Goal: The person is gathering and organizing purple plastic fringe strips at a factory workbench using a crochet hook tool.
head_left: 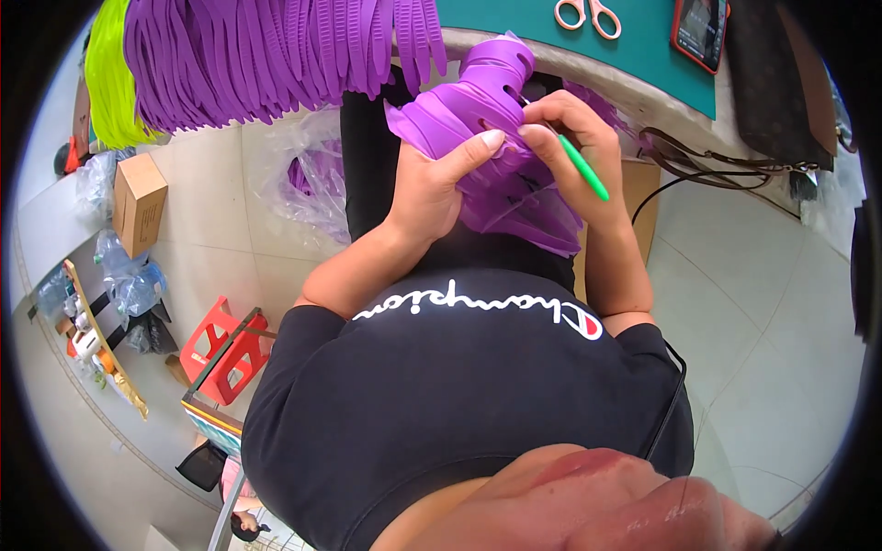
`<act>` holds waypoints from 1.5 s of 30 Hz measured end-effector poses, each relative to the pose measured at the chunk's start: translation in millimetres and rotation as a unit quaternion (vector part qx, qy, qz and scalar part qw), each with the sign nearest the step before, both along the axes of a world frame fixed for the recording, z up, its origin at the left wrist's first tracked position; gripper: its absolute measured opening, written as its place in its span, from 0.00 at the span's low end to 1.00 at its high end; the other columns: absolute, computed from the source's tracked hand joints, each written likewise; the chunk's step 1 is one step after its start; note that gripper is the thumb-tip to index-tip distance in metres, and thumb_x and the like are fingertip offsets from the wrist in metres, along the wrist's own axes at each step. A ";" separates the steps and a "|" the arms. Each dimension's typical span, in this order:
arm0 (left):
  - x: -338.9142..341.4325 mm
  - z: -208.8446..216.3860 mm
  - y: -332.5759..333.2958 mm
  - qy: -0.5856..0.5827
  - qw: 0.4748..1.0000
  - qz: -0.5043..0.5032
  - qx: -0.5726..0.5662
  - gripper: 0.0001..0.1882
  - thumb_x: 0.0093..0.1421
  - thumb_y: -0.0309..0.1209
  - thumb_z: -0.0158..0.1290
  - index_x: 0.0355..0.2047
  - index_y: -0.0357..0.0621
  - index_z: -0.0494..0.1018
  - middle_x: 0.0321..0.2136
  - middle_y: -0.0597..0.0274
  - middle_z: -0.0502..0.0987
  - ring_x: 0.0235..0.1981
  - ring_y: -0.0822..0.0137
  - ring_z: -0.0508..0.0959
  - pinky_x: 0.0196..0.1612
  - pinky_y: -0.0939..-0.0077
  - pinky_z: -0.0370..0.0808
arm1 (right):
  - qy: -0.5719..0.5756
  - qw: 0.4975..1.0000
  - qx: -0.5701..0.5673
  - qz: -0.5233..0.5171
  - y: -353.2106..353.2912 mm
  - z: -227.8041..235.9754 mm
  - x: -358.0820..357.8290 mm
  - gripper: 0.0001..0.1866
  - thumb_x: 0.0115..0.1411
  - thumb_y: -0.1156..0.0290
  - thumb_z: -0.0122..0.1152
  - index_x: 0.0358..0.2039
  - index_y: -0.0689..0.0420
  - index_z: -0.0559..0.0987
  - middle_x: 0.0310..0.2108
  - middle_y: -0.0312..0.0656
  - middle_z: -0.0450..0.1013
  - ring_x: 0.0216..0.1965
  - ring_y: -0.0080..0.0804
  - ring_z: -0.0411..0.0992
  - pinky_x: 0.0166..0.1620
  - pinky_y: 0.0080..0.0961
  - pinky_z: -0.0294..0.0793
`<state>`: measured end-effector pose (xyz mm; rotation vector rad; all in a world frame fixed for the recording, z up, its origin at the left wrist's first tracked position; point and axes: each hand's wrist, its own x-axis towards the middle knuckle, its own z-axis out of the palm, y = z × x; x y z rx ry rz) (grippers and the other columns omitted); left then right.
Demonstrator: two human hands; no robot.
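My left hand (430, 184) grips a soft purple rubbery piece (473, 106) with holes in it, the thumb pressed on top and the other fingers hidden beneath. Between the fingers of my right hand (588, 138) is a slim tool with a bright green handle (585, 170). Its handle end points down toward my forearm, and its tip meets the purple piece but is too small to make out. More purple sheet-like pieces (524, 211) lie on my lap below both hands.
Purple ribbed straps (276, 55) hang over the table edge at the left, beside lime-green ones (108, 73). Scissors (590, 14) and a phone (701, 32) lie on the green mat (634, 64). A brown bag (781, 83) with straps sits right. A red stool (225, 354) stands left.
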<state>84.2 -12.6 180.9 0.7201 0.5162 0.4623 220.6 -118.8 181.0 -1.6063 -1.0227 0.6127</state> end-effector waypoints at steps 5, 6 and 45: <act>2.2 -1.2 -2.7 0.018 0.996 0.004 0.086 0.14 0.54 0.23 0.60 0.41 0.38 0.71 0.35 0.63 0.77 0.36 0.73 0.77 0.42 0.78 0.74 | 0.034 0.999 -0.010 -0.019 2.3 0.5 -3.2 0.09 0.60 0.70 0.61 0.30 0.63 0.74 0.27 0.34 0.67 0.29 0.20 0.63 0.34 0.15 0.63; 2.0 -2.8 -2.4 0.018 0.996 0.004 0.086 0.14 0.54 0.23 0.60 0.41 0.38 0.71 0.35 0.63 0.77 0.36 0.73 0.77 0.42 0.78 0.74 | 0.029 0.999 -0.015 -0.021 2.9 2.0 -3.9 0.09 0.60 0.70 0.60 0.30 0.63 0.74 0.27 0.34 0.66 0.29 0.20 0.63 0.34 0.15 0.63; 2.4 -6.1 6.2 0.008 0.996 -0.043 0.074 0.06 0.57 0.25 0.55 0.34 0.35 0.77 0.26 0.65 0.77 0.28 0.75 0.76 0.37 0.82 0.71 | 0.304 0.952 0.021 0.016 -2.2 -15.3 1.2 0.10 0.64 0.65 0.57 0.32 0.58 0.75 0.26 0.25 0.65 0.27 0.10 0.57 0.30 0.11 0.55</act>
